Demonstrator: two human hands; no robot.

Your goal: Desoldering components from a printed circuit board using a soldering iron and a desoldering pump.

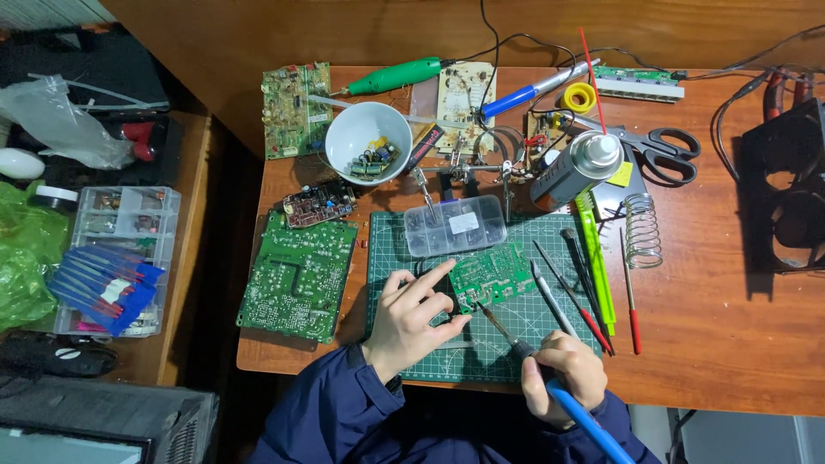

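Both hands work at the near edge of the wooden desk (pixel 713 344), over a dark green gridded cutting mat (pixel 391 258). Left hand (pixel 411 320) lies on the mat with its forefinger stretched out and its thumb pressed to the near left corner of a small green printed circuit board (pixel 494 275), steadying it; the other fingers are curled loosely. Right hand (pixel 563 378) is closed in a pen grip round a blue-handled soldering iron (pixel 550 378), whose thin metal tip slants up and left to touch the near edge of that board.

At the far left, on a separate side table, stands a clear plastic compartment box (pixel 120 215) with a fan of blue-handled tools (pixel 103 288) lying on it. On the desk's left edge lies a large green circuit board (pixel 296 275), just beside the mat, with a smaller dark board (pixel 318 204) beyond it. Farther back stands a white round bowl (pixel 368 142) holding small parts. A clear lidded parts case (pixel 454 225) sits on the mat's far edge, just behind the small board. To the right of the board several slim probes and a bright green plastic tool (pixel 597 266) lie side by side. A grey spray can (pixel 574 170) lies beyond them, black-handled scissors (pixel 662 150) next to it, and a coiled wire stand (pixel 643 230) rests right of the mat.
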